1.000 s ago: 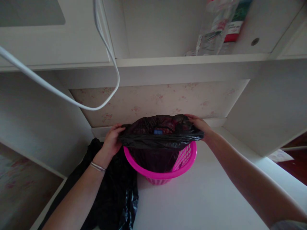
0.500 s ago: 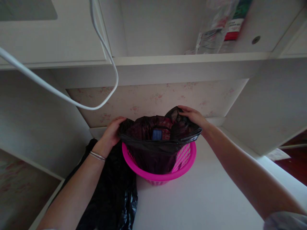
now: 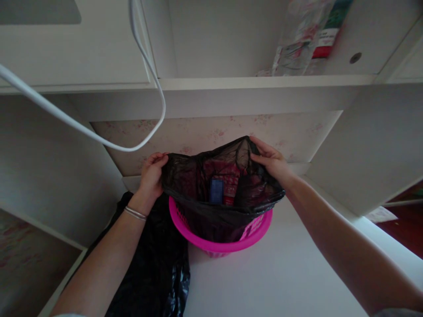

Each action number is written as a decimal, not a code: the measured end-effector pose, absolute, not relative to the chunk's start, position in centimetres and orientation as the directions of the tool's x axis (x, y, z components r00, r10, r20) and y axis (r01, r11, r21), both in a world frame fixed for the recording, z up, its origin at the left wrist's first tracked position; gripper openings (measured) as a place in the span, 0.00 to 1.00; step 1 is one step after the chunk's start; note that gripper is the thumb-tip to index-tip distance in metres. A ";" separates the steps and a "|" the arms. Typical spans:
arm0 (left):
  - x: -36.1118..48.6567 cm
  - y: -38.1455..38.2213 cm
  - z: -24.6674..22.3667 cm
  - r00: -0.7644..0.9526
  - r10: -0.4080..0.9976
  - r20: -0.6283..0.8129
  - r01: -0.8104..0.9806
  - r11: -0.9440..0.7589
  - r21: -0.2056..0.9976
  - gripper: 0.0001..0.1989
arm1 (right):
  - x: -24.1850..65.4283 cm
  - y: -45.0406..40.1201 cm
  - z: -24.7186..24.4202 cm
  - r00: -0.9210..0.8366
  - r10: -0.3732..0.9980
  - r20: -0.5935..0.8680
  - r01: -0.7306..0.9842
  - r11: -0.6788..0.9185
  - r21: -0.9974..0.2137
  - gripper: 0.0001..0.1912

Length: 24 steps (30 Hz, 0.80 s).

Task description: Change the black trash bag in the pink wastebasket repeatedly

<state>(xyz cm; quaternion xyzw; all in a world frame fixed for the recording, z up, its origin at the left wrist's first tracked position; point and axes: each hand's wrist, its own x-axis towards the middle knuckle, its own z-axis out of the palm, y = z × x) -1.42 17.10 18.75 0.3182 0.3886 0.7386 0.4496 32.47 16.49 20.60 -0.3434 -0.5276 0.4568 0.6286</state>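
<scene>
The mouth of the bag [image 3: 206, 220] gapes wider than 1 second ago: the back edge is up, highest at the right hand [image 3: 270, 164], and more of the inside shows. The left hand [image 3: 152, 176] is a little higher too. Both hands are closed on the bag's edge, the left pinching its left corner, the right with the thumb inside the mouth and the fingers behind.

The bag's lower part sits in the pink basket [image 3: 221, 247]; its upper part stands above the rim, not folded over it. With the 2 sides drawn apart, the opening seems well spread, though the slack edge looks to need both grips to stay that way.

Inside, a blue patch [image 3: 217, 191] shows against red and white; whether it is a loose thing or a print, I cannot tell. The basket stands on the white table [image 3: 271, 277], apart from the right forearm. Black plastic [image 3: 158, 264] lies just left of the basket, partly under the left forearm.
</scene>
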 end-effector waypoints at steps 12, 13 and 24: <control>-4.6 12.5 21.2 -0.514 0.737 0.438 -0.284 -0.628 0.724 0.13 | 37.3 11.1 20.0 0.248 0.951 0.187 -0.188 0.237 -0.953 0.25; -4.7 12.1 21.6 -0.504 0.725 0.470 -0.261 -0.646 0.717 0.13 | 37.7 10.7 20.1 0.259 0.952 0.164 -0.182 0.214 -0.960 0.26; -5.1 10.5 21.1 -0.486 0.675 0.556 -0.076 -0.666 0.742 0.07 | 39.9 8.2 21.6 0.249 0.955 0.159 -0.255 0.224 -0.941 0.15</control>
